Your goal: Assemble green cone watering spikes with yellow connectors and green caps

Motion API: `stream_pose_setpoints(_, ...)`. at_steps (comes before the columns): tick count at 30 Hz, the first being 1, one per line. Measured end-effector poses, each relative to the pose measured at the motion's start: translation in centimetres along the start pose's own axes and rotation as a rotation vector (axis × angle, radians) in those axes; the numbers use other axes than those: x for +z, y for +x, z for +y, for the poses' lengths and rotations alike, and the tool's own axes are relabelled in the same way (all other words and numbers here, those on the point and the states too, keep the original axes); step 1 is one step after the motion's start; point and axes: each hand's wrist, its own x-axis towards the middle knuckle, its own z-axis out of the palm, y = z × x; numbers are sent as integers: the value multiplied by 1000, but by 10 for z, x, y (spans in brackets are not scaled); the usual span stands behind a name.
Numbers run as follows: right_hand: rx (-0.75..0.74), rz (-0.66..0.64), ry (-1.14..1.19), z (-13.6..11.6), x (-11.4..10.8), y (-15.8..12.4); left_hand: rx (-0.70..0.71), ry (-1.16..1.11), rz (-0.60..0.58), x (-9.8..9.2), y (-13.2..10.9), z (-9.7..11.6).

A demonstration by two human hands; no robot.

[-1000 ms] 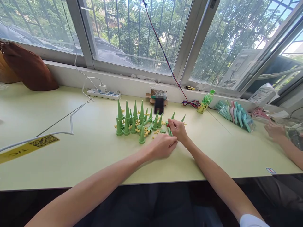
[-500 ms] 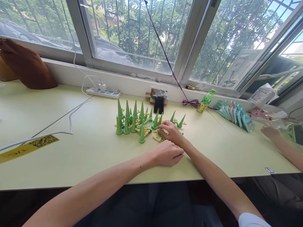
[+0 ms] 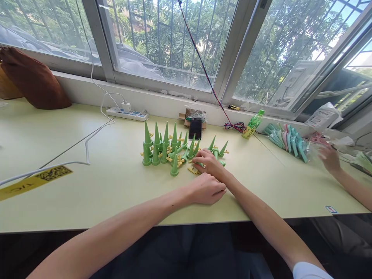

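Observation:
My left hand (image 3: 207, 189) rests on the table as a closed fist, with nothing showing in it. Just beyond it, my right hand (image 3: 211, 166) bends its fingers down among small yellow and green pieces. Its fingertips close on something too small to make out. Several yellow branched plastic fittings (image 3: 193, 170) lie by those fingers. To the left stand several green plastic spikes (image 3: 147, 155), upright in rows and partly stacked. One lone spike (image 3: 174, 167) stands nearer to me. Further spikes (image 3: 223, 149) lean beyond my right hand, which hides part of the pile.
A power strip (image 3: 128, 114), a small cardboard box (image 3: 182, 117), coiled wire (image 3: 235, 127) and a green bottle (image 3: 252, 124) line the window side. Bagged teal and pink items (image 3: 287, 140) lie at right, near another person's hand (image 3: 329, 159). A white cable (image 3: 87, 147) crosses the left side.
My right hand has shifted slightly left and down, with its fingers curled lower among the pieces. My left fist has stayed put. The other person's hand has moved up.

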Motion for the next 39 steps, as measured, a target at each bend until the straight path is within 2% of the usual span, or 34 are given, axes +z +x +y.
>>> stream_pose_setpoints(8, 13, -42, -37, -8, -5, 1, 3, 20, -19, -2, 0, 1)
stream_pose_setpoints(19, -13, -191, -83, -18, -10, 3, 48, 8, -10, 0, -1, 2)
stream_pose_setpoints(28, 31, -81, -60, -17, -9, 3, 16, 17, -16, -2, -1, 2)
stream_pose_setpoints(34, -19, -174, -100, -16, -8, 3, 40, 16, -22, 0, -1, 1)
stream_pose_setpoints(39, -14, -183, -108, -15, -7, 2, 24, 14, -37, -1, -1, 1)
